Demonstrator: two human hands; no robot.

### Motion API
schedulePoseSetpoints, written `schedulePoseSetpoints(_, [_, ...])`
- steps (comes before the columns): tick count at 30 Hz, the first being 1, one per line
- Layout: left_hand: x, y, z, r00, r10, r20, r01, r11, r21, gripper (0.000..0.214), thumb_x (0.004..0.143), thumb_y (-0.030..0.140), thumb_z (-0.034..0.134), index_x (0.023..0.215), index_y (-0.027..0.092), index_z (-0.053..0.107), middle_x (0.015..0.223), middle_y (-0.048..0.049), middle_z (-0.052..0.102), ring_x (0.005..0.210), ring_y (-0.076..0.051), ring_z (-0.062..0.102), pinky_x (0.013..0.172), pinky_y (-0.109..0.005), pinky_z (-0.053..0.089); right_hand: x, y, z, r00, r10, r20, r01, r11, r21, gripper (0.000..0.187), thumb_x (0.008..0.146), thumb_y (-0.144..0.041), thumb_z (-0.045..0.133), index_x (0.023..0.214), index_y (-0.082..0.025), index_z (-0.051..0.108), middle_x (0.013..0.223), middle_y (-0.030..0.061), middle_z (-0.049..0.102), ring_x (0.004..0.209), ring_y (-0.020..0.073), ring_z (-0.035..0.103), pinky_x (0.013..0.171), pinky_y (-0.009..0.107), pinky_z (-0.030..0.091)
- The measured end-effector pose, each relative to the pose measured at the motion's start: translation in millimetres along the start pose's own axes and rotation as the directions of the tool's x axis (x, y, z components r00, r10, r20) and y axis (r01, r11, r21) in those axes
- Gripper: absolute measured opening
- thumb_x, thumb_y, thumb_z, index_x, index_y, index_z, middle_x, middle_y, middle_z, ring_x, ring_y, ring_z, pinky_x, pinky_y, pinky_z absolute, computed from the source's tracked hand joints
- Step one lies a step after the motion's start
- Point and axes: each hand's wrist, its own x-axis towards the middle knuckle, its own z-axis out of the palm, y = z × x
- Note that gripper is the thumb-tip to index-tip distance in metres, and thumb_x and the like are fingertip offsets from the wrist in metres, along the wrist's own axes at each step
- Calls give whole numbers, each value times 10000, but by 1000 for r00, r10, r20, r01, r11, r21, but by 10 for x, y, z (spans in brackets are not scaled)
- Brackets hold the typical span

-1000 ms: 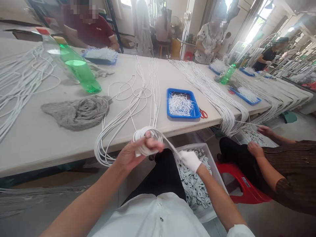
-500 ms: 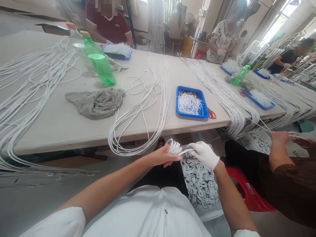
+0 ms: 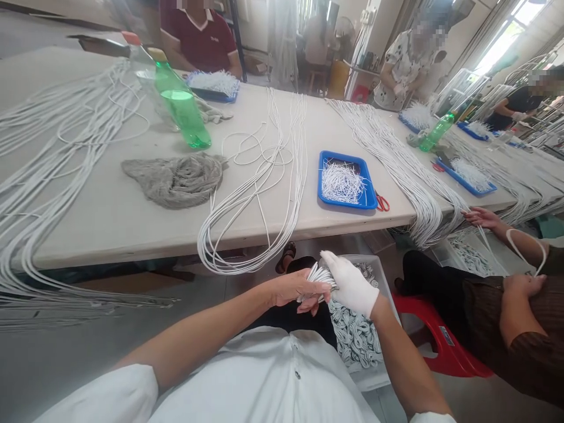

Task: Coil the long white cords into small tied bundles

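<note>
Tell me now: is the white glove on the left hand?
No, the right hand wears the white glove, while the left hand is bare and holds a bundle of white cords.

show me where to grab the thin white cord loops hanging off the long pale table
Take the thin white cord loops at their lowest curve, coming from your side below the edge of the long pale table: the strands bunch together there and hang free, whereas on the tabletop they spread apart.
</note>
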Motion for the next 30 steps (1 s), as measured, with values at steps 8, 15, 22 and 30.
schedulePoseSetpoints(8, [-53, 31, 75, 995, 63, 76, -46, 977, -208, 230, 755, 330, 687, 697, 125, 599, 455, 11, 553, 363, -99, 462, 529, -284, 452, 5, -73, 40, 996, -21, -84, 68, 800, 596, 514, 752, -106, 501, 1256, -199, 541, 1203, 49, 633, 1111, 204, 585, 994, 368, 436])
schedulePoseSetpoints(15, [-74, 34, 12, 993, 118, -21, -119, 955, -271, 335, 834, 433, 611, 864, 101, 646, 378, 71, 442, 291, -60, 347, 486, -259, 409, 73, -81, 136, 979, 60, -196, 21, 922, 386, 489, 765, -128, 510, 1250, -186, 537, 1187, 79, 639, 1073, 221, 604, 948, 366, 452])
schedulePoseSetpoints(22, [-91, 53, -14, 995, 98, -36, -103, 972, -213, 308, 830, 392, 617, 689, 119, 599, 367, 37, 492, 335, -110, 489, 612, -311, 487, -59, 2, -58, 995, 102, 10, -102, 983, 155, 277, 884, -287, 516, 1138, -180, 550, 878, 60, 696, 786, 217, 658, 693, 294, 470])
schedulePoseSetpoints(30, [-34, 31, 31, 1000, 13, 20, -10, 991, -137, 239, 799, 337, 647, 711, 116, 623, 366, 47, 478, 297, -75, 391, 442, -231, 385, -159, -175, -110, 999, 1, -54, 1, 999, 40, 701, 777, -211, 605, 1422, -168, 336, 1433, 162, 414, 1328, 308, 369, 1074, 486, 305])
